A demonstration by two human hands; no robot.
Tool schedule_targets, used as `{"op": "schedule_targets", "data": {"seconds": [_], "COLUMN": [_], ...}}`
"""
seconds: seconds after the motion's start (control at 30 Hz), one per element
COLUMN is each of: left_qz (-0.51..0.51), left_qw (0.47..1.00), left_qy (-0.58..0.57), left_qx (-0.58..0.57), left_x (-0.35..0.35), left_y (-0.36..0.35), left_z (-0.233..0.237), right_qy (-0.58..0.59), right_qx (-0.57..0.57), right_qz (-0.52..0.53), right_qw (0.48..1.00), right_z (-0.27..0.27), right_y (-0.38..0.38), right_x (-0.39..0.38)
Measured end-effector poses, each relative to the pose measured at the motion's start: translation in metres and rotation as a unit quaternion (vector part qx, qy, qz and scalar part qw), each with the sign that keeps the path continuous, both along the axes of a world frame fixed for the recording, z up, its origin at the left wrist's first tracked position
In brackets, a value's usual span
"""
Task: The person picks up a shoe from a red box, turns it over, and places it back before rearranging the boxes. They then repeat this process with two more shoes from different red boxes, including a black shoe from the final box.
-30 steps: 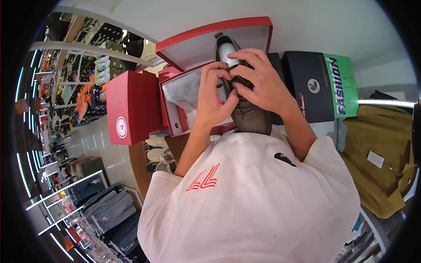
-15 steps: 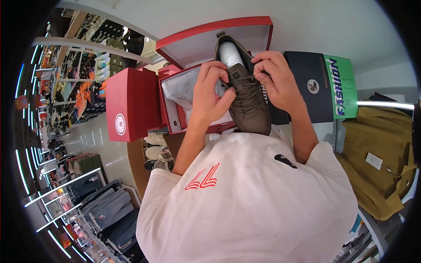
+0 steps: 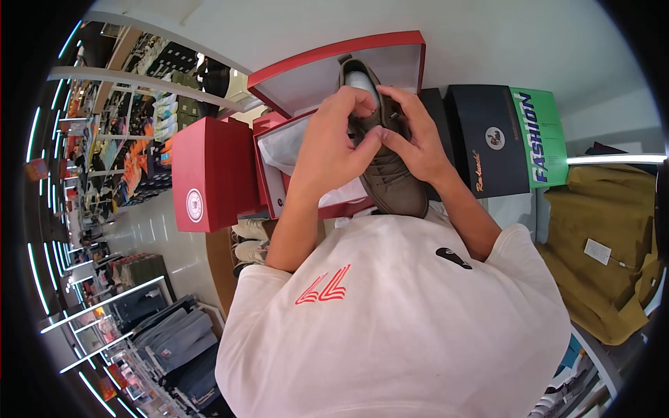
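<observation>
A dark olive-brown lace-up shoe (image 3: 396,187) lies toe toward me, across the open red shoe box. Its opening holds a pale, shiny stuffing (image 3: 357,79). My left hand (image 3: 334,139) is closed at the tongue, fingers curled over the left edge of the opening. From the right, my right hand (image 3: 418,139) closes on the collar and upper eyelets, its index finger reaching along the rim. Both thumbs meet over the upper laces (image 3: 390,167), hiding the tongue and what exactly they pinch. White tissue paper (image 3: 282,144) shows in the box beside my left wrist.
The box's raised lid (image 3: 300,83) leans at the back. A closed red box (image 3: 212,174) stands left, above several light shoes (image 3: 249,240). To the right are a dark box (image 3: 496,164), a green box (image 3: 543,118) and a mustard garment (image 3: 592,230). Clothing racks (image 3: 167,334) fill the lower left.
My hands have come together over the shoe's tongue, with the thumbs now meeting. My right hand has moved left from the outer side, and the left hand's fingers have shifted toward the opening.
</observation>
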State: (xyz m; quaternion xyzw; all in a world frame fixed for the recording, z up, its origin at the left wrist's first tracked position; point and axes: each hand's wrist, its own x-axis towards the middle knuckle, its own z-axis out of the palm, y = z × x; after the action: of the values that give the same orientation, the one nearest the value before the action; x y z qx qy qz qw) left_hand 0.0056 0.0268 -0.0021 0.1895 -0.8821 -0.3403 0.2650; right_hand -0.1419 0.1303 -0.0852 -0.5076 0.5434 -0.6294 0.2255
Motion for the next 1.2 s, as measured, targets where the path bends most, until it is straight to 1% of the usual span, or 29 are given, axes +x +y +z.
{"op": "schedule_targets", "data": {"seconds": [0.03, 0.1, 0.13, 0.17, 0.2, 0.23, 0.27, 0.3, 0.33, 0.4, 0.43, 0.47, 0.5, 0.53, 0.57, 0.6, 0.63, 0.67, 0.73, 0.77, 0.8, 0.83, 0.87, 0.9, 0.97, 1.0, 1.03, 1.13, 1.2], "left_qz": [0.002, -0.010, -0.021, -0.023, 0.005, 0.034, 0.035, 0.035, 0.026, 0.016, 0.017, 0.066, 0.067, -0.002, -0.071, -0.058, -0.056, -0.027, 0.009, 0.007, 0.068, 0.129, 0.137, 0.137, 0.045, 0.031, 0.032, 0.097, 0.072], "left_qw": [0.996, 0.996, 0.996, 0.996, 0.989, 0.977, 0.959, 0.959, 0.927, 0.846, 0.803, 0.764, 0.763, 0.732, 0.695, 0.681, 0.680, 0.705, 0.768, 0.769, 0.826, 0.873, 0.881, 0.881, 0.874, 0.864, 0.865, 0.863, 0.871], "left_qy": [0.010, 0.008, 0.008, 0.007, 0.051, 0.095, 0.150, 0.149, 0.240, 0.383, 0.434, 0.484, 0.485, 0.507, 0.526, 0.527, 0.531, 0.514, 0.472, 0.475, 0.413, 0.345, 0.324, 0.327, 0.284, 0.282, 0.285, 0.301, 0.307], "left_qx": [0.086, 0.085, 0.085, 0.085, 0.138, 0.190, 0.237, 0.238, 0.286, 0.371, 0.408, 0.422, 0.422, 0.455, 0.485, 0.506, 0.503, 0.488, 0.433, 0.428, 0.377, 0.320, 0.315, 0.312, 0.391, 0.416, 0.412, 0.394, 0.376], "left_x": [0.002, 0.010, 0.014, 0.018, 0.022, 0.024, 0.026, 0.030, 0.036, 0.043, 0.046, 0.045, 0.047, 0.049, 0.050, 0.042, 0.039, 0.038, 0.038, 0.038, 0.036, 0.035, 0.036, 0.036, 0.035, 0.034, 0.032, 0.023, 0.019], "left_y": [0.001, -0.006, -0.010, -0.014, -0.018, -0.019, -0.017, -0.017, -0.020, -0.027, -0.027, -0.021, -0.023, -0.025, -0.027, -0.021, -0.020, -0.020, -0.024, -0.025, -0.024, -0.025, -0.028, -0.028, -0.025, -0.023, -0.021, -0.011, -0.002], "left_z": [-0.001, -0.006, -0.010, -0.017, -0.025, -0.027, -0.026, -0.029, -0.033, -0.032, -0.028, -0.028, -0.033, -0.043, -0.051, -0.049, -0.046, -0.042, -0.036, -0.032, -0.029, -0.026, -0.025, -0.020, -0.008, -0.007, -0.004, 0.008, 0.012], "right_qy": [-0.001, -0.078, -0.078, -0.090, -0.102, -0.102, -0.093, -0.084, -0.084, -0.282, -0.283, -0.358, -0.428, -0.468, -0.466, -0.479, -0.490, -0.510, -0.500, -0.493, -0.490, -0.440, -0.387, -0.384, -0.214, -0.177, -0.174, -0.213, -0.191], "right_qx": [0.000, 0.019, 0.017, 0.057, 0.096, 0.097, 0.143, 0.189, 0.190, 0.247, 0.247, 0.232, 0.215, 0.187, 0.189, 0.186, 0.183, 0.221, 0.206, 0.191, 0.189, 0.158, 0.125, 0.123, 0.069, 0.042, 0.040, 0.057, 0.020], "right_qz": [-0.001, 0.032, 0.029, 0.063, 0.098, 0.099, 0.105, 0.110, 0.108, 0.141, 0.142, 0.205, 0.266, 0.315, 0.316, 0.292, 0.270, 0.266, 0.275, 0.281, 0.283, 0.247, 0.208, 0.211, 0.190, 0.206, 0.210, 0.172, 0.152], "right_qw": [1.000, 0.996, 0.996, 0.992, 0.985, 0.985, 0.980, 0.972, 0.972, 0.916, 0.916, 0.881, 0.837, 0.804, 0.805, 0.807, 0.808, 0.788, 0.795, 0.801, 0.802, 0.849, 0.890, 0.890, 0.956, 0.961, 0.961, 0.960, 0.970], "right_z": [-0.006, -0.014, -0.015, -0.014, -0.014, -0.006, 0.005, 0.011, 0.009, 0.004, 0.002, 0.000, -0.001, -0.002, 0.000, 0.011, 0.022, 0.030, 0.026, 0.024, 0.022, 0.020, 0.019, 0.022, 0.030, 0.029, 0.031, 0.038, 0.049], "right_y": [0.002, 0.005, 0.008, 0.014, 0.019, 0.026, 0.032, 0.037, 0.041, 0.045, 0.045, 0.045, 0.045, 0.042, 0.040, 0.037, 0.033, 0.026, 0.014, 0.011, 0.010, 0.009, 0.009, 0.010, 0.012, 0.009, 0.009, 0.012, 0.010], "right_x": [0.001, 0.002, 0.000, -0.001, -0.002, -0.003, -0.006, -0.009, -0.014, -0.024, -0.022, -0.020, -0.017, -0.010, -0.002, 0.009, 0.015, 0.012, 0.006, 0.003, 0.002, 0.000, -0.003, -0.007, -0.013, -0.011, -0.010, -0.007, -0.004]}}
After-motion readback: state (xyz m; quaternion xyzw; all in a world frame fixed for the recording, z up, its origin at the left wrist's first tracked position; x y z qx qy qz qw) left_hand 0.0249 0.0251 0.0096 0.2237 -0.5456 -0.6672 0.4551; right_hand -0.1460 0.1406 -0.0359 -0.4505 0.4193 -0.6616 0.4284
